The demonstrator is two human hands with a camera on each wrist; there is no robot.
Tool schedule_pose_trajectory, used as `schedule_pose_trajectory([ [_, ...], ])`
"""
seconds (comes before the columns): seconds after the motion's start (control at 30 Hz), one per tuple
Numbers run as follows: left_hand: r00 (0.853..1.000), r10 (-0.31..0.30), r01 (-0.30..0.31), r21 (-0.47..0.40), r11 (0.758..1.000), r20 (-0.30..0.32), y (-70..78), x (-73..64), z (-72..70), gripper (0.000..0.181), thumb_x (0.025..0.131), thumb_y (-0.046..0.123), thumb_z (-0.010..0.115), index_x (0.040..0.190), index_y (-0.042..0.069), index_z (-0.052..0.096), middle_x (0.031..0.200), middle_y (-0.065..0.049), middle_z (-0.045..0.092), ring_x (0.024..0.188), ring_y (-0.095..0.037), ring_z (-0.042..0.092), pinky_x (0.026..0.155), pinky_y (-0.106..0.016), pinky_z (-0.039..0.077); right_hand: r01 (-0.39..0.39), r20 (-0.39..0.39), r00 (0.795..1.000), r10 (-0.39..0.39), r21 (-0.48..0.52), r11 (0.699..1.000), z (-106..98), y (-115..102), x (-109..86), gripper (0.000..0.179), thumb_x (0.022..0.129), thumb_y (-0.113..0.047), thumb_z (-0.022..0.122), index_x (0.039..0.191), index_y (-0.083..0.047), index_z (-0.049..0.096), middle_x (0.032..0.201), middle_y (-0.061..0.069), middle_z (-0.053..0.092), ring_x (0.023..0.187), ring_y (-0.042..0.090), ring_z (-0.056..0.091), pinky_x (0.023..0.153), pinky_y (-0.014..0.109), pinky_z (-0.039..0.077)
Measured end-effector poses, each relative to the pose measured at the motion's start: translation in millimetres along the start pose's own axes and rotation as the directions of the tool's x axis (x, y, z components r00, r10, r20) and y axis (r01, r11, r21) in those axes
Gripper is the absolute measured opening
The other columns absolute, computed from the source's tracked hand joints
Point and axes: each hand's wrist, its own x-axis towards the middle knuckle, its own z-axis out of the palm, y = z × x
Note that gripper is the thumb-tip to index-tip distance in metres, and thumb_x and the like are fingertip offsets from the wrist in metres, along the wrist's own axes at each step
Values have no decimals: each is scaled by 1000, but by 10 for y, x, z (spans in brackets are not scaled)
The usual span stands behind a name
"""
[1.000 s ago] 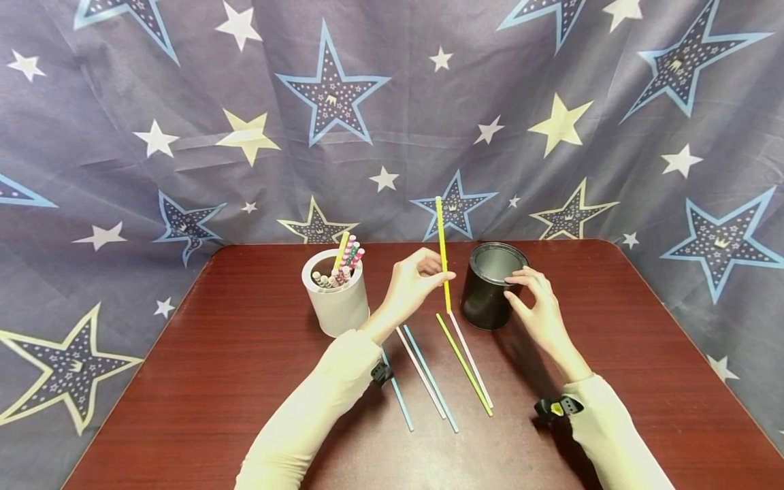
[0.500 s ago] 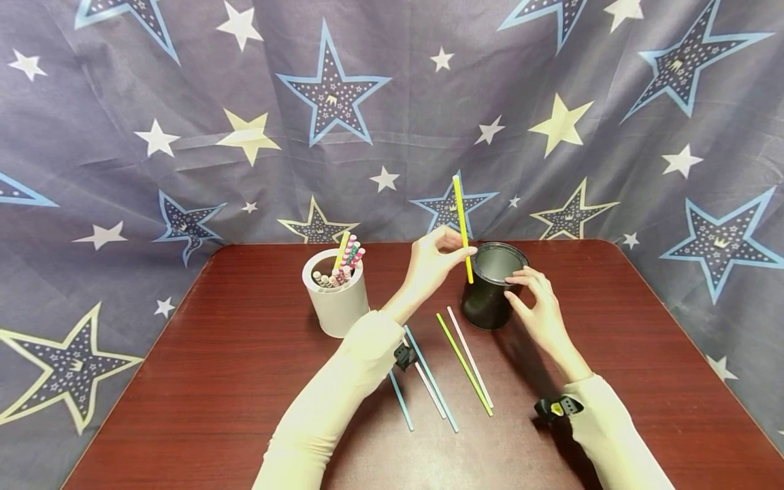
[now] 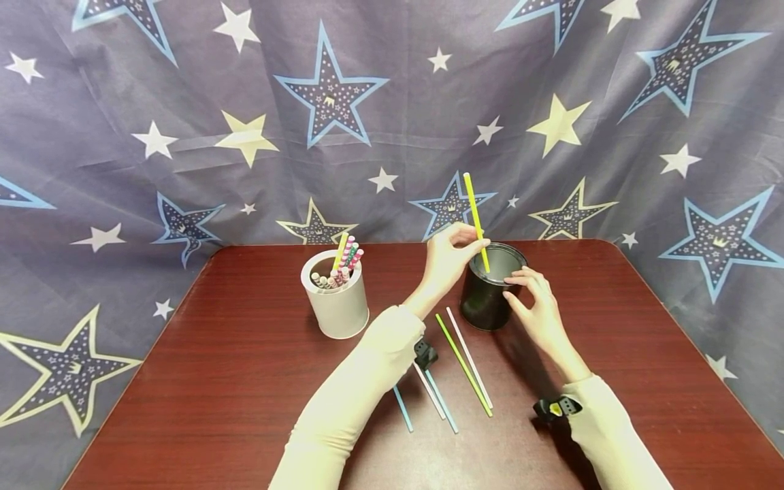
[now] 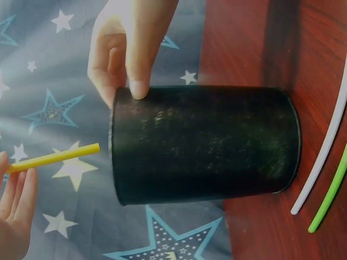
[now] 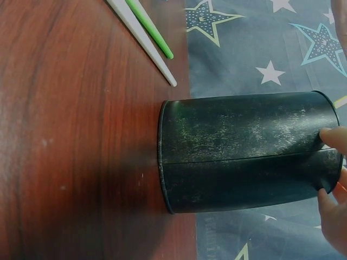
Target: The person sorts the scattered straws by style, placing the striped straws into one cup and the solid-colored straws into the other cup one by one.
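My left hand (image 3: 450, 257) pinches a yellow straw (image 3: 475, 214) between thumb and fingers. The straw leans slightly, and its lower end overlaps the opening of a black can (image 3: 488, 299) in the head view. From the left wrist, that end of the straw (image 4: 59, 157) shows just short of the can's rim. My right hand (image 3: 539, 306) holds the upright can at its upper right side, thumb on the wall and fingers at the rim. In the right wrist view its fingertips (image 5: 327, 135) press against the can (image 5: 244, 154) near the top.
A green straw (image 3: 463, 364) and a pale pink straw (image 3: 469, 357) lie in front of the can. Blue straws (image 3: 442, 401) and another pale one (image 3: 431, 391) lie partly under my left forearm. At left stands a white container (image 3: 339, 313) full of patterned straws. A starry curtain (image 3: 392, 102) hangs behind the table.
My left hand has lifted the yellow straw and carried it rightward from beside the can to over its opening. My right hand has stayed on the can.
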Motion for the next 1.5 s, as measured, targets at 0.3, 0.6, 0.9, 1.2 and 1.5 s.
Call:
schedule_pose_trajectory([
  [0.3,999,-47,47,15,999,5,-282,10,130,19,77,7,66,95,0,67,87,-12,67,74,-11,64,64,-16,48,6,-5,1000,-6,-4,1000,9,6,-4,29,68,11,68,94,2,62,103,19,55,110,38,42,97,32,29],
  [0.6,995,-40,16,233,972,96,-459,-63,97,24,83,15,61,103,2,65,94,-8,67,83,-11,63,72,-13,45,2,-10,1000,-2,5,1000,21,10,-11,28,68,11,68,95,1,62,103,18,55,111,37,42,98,30,28],
  [0.9,995,-42,22,200,980,96,-596,-210,-84,24,80,10,64,101,-1,63,89,-12,67,78,-18,63,68,-13,46,0,-18,1000,0,15,1000,25,12,-15,28,68,11,68,95,1,63,104,18,55,112,35,42,98,31,28],
  [1.2,984,-64,24,225,974,168,-633,-419,-272,18,80,9,64,96,1,64,89,-10,66,75,-16,62,66,-15,46,-5,-17,1000,6,19,1000,26,5,-12,29,68,12,67,95,2,62,103,19,55,113,36,41,98,32,28],
  [1.5,954,-103,48,198,979,281,-602,-576,-455,17,80,8,63,95,1,65,90,-9,66,77,-14,62,65,-17,48,-4,-28,1000,5,34,999,35,-9,-8,28,69,11,67,95,2,63,103,19,56,112,37,42,98,32,28],
])
